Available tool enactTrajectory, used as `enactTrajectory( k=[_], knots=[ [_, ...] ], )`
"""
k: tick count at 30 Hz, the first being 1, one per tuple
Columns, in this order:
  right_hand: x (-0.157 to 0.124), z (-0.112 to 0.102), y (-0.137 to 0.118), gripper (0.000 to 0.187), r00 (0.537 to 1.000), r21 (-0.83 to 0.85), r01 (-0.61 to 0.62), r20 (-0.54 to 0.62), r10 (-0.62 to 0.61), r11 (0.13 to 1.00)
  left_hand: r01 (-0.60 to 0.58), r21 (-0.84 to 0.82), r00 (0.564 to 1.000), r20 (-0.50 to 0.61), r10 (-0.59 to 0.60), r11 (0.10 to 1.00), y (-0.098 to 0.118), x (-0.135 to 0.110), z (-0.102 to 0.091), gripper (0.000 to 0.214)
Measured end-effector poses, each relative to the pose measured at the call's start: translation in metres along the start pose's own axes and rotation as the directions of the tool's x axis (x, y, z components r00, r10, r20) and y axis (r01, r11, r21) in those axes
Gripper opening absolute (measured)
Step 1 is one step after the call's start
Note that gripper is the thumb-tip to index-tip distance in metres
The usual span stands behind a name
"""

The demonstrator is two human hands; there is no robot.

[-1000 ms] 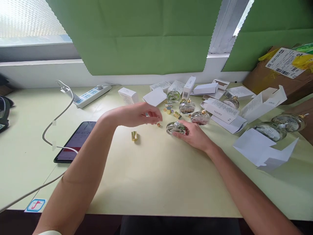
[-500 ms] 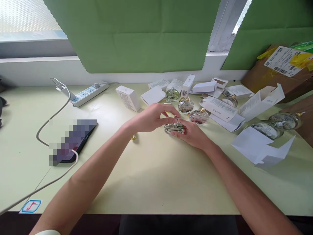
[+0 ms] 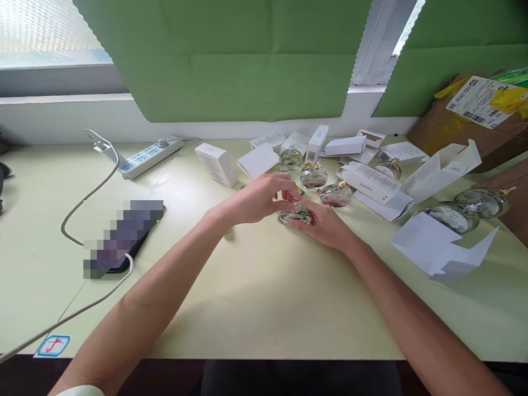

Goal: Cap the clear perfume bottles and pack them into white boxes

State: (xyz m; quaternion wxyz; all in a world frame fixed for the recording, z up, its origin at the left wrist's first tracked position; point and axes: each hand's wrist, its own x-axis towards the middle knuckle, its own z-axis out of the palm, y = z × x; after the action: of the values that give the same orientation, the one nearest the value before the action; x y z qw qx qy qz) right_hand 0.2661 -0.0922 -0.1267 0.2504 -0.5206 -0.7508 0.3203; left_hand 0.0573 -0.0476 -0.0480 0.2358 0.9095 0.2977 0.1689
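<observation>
A round clear glass perfume bottle [image 3: 291, 217] stands on the table, with my right hand [image 3: 325, 223] closed on its right side. Over the bottle's top bends my left hand [image 3: 268, 198], thumb and fingers pinched together at the neck. What lies between those fingertips is hidden. Just behind are more perfume bottles: one with pinkish contents [image 3: 336, 196], another with a gold neck [image 3: 313, 179], and a greenish one [image 3: 291, 159]. A small gold piece [image 3: 229, 232] lies below my left wrist, partly covered by it.
White cartons, one upright [image 3: 216, 165] and an opened one [image 3: 441, 170], stand around the bottles. Further bottles [image 3: 451, 217] lie at the right by a torn white carton [image 3: 443, 247]. To the left are a phone [image 3: 132, 236] with a cable and a power strip [image 3: 152, 159]. A cardboard box [image 3: 462, 126] sits back right.
My left fingers have curled in and come slightly lower over the bottle's top. My left wrist now covers more of the small gold piece. My right hand stays on the bottle.
</observation>
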Motion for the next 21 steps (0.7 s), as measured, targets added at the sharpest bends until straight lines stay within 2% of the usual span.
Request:
enactTrajectory(
  k=[11, 21],
  knots=[
    [0.0011, 0.0020, 0.0026, 0.053, 1.000, 0.006, 0.013, -0.018, -0.013, 1.000, -0.068, 0.033, 0.998, -0.001, 0.068, 0.997, -0.0007, -0.0017, -0.0040, 0.027],
    [0.0011, 0.0018, 0.0011, 0.049, 1.000, -0.002, 0.027, -0.014, -0.027, 1.000, 0.015, 0.008, 1.000, -0.016, -0.015, 1.000, 0.0043, 0.0012, -0.0029, 0.020]
  ],
)
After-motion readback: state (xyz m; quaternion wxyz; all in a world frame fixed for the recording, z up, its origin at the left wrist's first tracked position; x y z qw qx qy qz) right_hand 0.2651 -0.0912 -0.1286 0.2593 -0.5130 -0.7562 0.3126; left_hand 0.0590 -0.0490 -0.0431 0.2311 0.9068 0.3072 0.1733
